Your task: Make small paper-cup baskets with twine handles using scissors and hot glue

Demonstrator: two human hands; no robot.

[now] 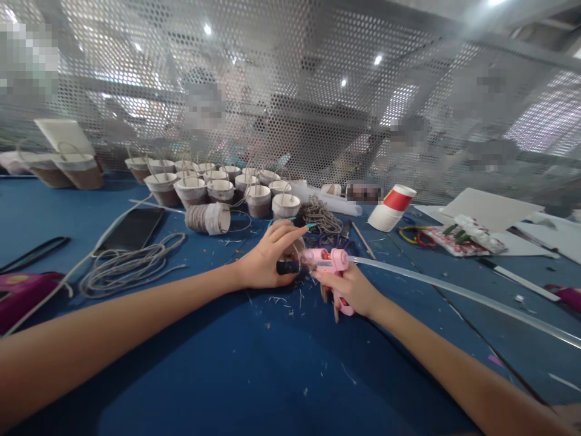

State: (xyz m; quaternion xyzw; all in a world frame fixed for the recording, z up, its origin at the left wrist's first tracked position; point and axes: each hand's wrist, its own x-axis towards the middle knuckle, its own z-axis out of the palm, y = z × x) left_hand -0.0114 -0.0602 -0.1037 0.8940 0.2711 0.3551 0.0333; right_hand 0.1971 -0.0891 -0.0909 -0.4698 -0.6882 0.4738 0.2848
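My right hand (354, 287) is wrapped round the grip of a pink hot glue gun (333, 259), and a long clear glue stick (436, 277) trails from its back toward the right edge. The gun's nozzle points left, close to my left hand (272, 251). There my fingers curve round a small cord-wrapped piece (295, 247) with a dark end; most of it is hidden by the hand. Whether the nozzle touches it I cannot tell. Just behind lies a tangled heap of grey-brown cord (320, 215).
Several small cord-wound cups with handles (221, 189) stand at the back. A cord-wrapped cup (209, 219) lies on its side. Left are a dark phone (131, 230), coiled cord (131, 269) and a purple tool (27, 297). Stacked paper cups (385, 218) and white sheets (490, 209) are right.
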